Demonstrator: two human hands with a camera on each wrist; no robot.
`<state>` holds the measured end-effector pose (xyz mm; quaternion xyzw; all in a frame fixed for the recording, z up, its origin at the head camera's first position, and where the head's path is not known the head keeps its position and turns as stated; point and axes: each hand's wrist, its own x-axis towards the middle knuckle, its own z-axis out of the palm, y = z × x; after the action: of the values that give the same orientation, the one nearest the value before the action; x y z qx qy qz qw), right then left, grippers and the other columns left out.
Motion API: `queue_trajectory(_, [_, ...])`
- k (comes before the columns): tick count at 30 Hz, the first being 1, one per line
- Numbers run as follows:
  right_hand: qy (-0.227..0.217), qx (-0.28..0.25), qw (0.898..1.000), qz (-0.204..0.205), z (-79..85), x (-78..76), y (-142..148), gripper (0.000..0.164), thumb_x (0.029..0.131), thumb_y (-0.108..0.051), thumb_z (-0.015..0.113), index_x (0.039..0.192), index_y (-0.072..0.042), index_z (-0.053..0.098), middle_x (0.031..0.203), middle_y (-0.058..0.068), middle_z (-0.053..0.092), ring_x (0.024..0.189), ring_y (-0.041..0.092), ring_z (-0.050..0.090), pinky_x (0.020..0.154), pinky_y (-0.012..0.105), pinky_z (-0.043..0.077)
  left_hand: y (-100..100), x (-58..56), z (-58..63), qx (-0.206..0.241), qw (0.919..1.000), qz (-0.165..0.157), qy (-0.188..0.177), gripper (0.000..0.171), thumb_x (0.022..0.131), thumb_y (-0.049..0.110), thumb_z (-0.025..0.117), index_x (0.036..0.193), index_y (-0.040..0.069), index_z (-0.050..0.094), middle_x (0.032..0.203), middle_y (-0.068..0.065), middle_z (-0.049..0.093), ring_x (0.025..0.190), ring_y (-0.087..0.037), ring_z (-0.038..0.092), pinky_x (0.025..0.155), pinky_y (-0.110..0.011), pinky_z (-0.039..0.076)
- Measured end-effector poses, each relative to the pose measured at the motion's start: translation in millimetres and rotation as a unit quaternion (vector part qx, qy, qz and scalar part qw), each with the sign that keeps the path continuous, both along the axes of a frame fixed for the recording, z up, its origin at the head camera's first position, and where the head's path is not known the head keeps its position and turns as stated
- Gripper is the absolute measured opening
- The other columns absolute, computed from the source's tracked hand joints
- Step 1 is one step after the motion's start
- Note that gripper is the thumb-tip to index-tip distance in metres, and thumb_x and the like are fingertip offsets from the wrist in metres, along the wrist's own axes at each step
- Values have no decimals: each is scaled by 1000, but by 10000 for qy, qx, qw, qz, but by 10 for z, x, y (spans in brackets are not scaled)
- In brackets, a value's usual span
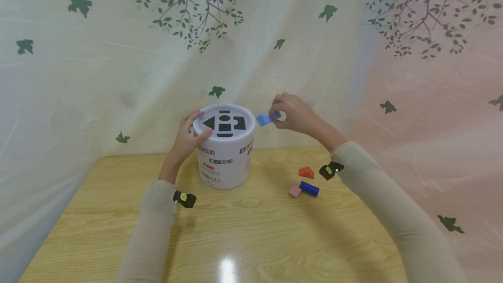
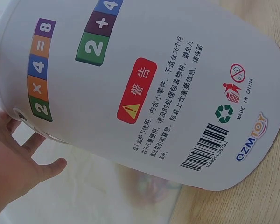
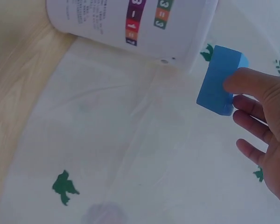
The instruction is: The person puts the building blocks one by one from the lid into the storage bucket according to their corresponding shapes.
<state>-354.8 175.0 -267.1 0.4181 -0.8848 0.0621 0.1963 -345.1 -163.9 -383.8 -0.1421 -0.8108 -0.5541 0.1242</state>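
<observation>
At the back of the table stands a white bucket (image 1: pixel 224 165) with a shape-sorter lid (image 1: pixel 243 133) full of dark cut-outs. My left hand (image 1: pixel 187 136) rests on the left side of its rim, with the thumb and fingers spread. In the left wrist view, the left hand (image 2: pixel 18 172) lies along the upper end of the bucket. Just right of the lid, my right hand (image 1: pixel 292 112) pinches a light blue arch block (image 1: pixel 264 120) in the air. The block (image 3: pixel 217 79) is between thumb and fingers in the right wrist view.
On the wooden table (image 1: pixel 243 230), right of the bucket, lie an orange block (image 1: pixel 306 172), a dark blue cylinder (image 1: pixel 309 188) and a pink block (image 1: pixel 295 191). A pale curtain (image 1: pixel 157 77) with printed branches and birds hangs close behind the table.
</observation>
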Motion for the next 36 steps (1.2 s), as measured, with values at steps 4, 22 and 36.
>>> queue_trajectory(4, [59, 151, 9999, -46, 57, -27, -171, 12, 84, -8, 80, 96, -7, 78, 99, 9, 69, 95, 26, 58, 85, 40, 52, -2, -1, -5, 14, 10000, 7, 1, 77, 93, 35, 69, 160, 24, 33, 169, -5, 14, 155, -35, 16, 123, -69, 18])
queue_trajectory(22, [62, 671, 9976, -177, 41, -221, -691, 17, 85, -12, 80, 102, -9, 76, 101, 7, 68, 100, 26, 57, 96, 43, 49, 85, 327, 310, 80, 9998, -139, -142, 76, 93, 25, 66, 159, 6, 31, 169, -16, 12, 154, -41, 14, 123, -70, 17])
queue_trajectory(36, [56, 960, 9953, -97, -38, -272, -821, 19, 86, -9, 78, 105, -11, 77, 104, 8, 68, 101, 27, 59, 94, 41, 50, 67, 259, 257, 146, 9997, -119, -149, 73, 94, 24, 67, 157, 7, 34, 168, -14, 15, 155, -39, 14, 125, -68, 14])
